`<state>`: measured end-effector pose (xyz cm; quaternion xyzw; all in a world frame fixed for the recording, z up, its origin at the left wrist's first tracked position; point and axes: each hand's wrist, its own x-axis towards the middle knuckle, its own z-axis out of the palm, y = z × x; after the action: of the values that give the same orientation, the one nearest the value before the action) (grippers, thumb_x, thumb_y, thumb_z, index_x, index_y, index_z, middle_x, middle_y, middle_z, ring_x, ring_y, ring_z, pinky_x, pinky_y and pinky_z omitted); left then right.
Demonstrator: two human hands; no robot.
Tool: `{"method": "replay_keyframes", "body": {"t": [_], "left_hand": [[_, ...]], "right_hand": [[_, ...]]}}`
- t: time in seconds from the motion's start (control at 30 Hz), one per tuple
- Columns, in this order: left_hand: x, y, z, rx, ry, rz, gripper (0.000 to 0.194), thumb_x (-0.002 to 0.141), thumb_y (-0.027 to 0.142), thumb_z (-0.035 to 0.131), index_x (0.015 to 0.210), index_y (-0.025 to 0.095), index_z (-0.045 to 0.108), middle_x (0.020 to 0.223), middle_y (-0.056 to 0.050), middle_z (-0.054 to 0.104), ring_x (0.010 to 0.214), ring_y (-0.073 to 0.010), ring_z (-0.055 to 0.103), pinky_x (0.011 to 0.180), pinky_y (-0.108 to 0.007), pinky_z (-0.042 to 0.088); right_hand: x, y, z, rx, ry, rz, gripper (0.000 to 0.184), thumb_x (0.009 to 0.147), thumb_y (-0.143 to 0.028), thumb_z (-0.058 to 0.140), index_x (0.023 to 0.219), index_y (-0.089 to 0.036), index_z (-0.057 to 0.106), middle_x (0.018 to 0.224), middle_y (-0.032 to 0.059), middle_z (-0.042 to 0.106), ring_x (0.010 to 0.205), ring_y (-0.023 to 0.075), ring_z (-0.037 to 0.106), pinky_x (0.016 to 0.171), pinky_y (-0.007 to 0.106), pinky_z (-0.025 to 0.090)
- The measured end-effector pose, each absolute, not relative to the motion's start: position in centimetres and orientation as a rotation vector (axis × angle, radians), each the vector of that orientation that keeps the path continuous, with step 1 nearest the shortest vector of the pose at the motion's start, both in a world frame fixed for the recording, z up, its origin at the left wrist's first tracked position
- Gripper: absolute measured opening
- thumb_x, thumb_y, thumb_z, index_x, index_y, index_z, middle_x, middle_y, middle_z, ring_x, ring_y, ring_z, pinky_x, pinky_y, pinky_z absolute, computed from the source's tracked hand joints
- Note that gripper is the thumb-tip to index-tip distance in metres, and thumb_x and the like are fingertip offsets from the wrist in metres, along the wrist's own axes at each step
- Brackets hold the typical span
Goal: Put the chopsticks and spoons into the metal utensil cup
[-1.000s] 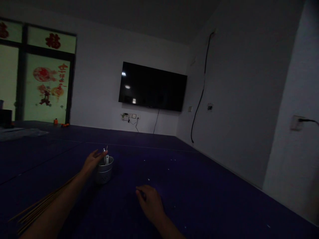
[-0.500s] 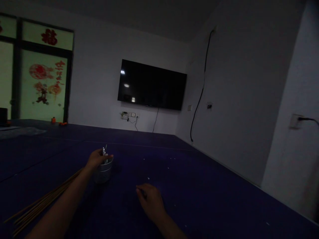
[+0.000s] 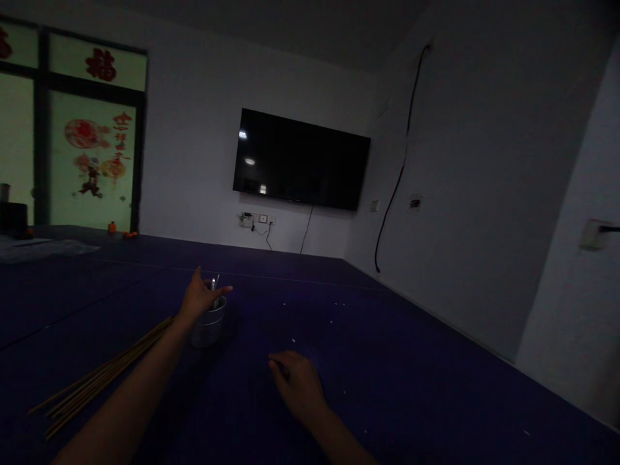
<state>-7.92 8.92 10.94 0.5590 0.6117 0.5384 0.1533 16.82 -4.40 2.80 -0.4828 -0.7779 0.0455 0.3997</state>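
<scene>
My left hand (image 3: 199, 298) reaches out over a small metal cup (image 3: 208, 326) on the dark purple mat (image 3: 387, 361). Its fingers are spread and the thumb lies across the cup's rim. A few thin metal tools (image 3: 214, 283) stick up out of the cup by my fingers. My right hand (image 3: 298, 386) rests palm down on the mat nearer to me, fingers loosely bent, with nothing visible in it. The room is dim and small details are hard to see.
A bundle of thin bamboo sticks (image 3: 101, 378) lies on the mat left of my left forearm. Small white specks dot the mat. A dark television (image 3: 300, 161) hangs on the far wall; a white wall runs along the right.
My left hand has opened above the cup, fingers lifting and thumb stretching over the rim. The view shifted slightly. My right hand has stayed put.
</scene>
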Motion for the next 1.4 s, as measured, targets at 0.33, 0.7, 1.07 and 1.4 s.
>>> {"method": "replay_keyframes", "body": {"t": [0.33,0.7,1.07,1.4], "left_hand": [[-6.5,7.0,10.8,1.785,2.085,1.302,0.112,0.066,0.052,0.072,0.147,0.013,0.004,0.129,-0.022,0.055,0.117,-0.0339,0.054,0.087,-0.037,0.046],[-6.1,6.7,10.9,1.852,2.250,1.151,0.097,0.075,0.050,0.063,0.146,0.012,0.010,0.113,-0.021,0.065,0.104,-0.0315,0.063,0.079,-0.035,0.046],[-5.9,6.2,11.3,1.881,2.301,1.037,0.086,0.080,0.048,0.055,0.145,0.010,0.014,0.111,-0.022,0.066,0.102,-0.0328,0.063,0.078,-0.036,0.046],[-6.0,6.7,10.9,1.853,2.273,1.123,0.084,0.076,0.050,0.060,0.144,0.017,0.022,0.113,-0.018,0.066,0.104,-0.0304,0.063,0.080,-0.034,0.045]], "right_hand": [[16.5,-4.5,3.0,-1.254,-1.994,0.119,0.026,0.090,-0.027,0.048,0.099,-0.021,0.071,0.093,0.0048,0.071,0.082,0.0183,0.066,0.075,0.028,0.047],[16.4,-4.5,3.1,-1.290,-2.020,0.120,0.027,0.092,-0.030,0.046,0.101,-0.023,0.071,0.093,0.0047,0.071,0.081,0.0174,0.066,0.076,0.027,0.046],[16.5,-4.4,3.1,-1.291,-2.050,0.103,0.028,0.092,-0.030,0.045,0.099,-0.023,0.071,0.093,0.0046,0.071,0.083,0.0175,0.066,0.076,0.028,0.046],[16.4,-4.6,3.2,-1.293,-2.060,0.089,0.029,0.092,-0.030,0.044,0.098,-0.023,0.072,0.093,0.0045,0.072,0.083,0.0178,0.065,0.075,0.028,0.046]]}}
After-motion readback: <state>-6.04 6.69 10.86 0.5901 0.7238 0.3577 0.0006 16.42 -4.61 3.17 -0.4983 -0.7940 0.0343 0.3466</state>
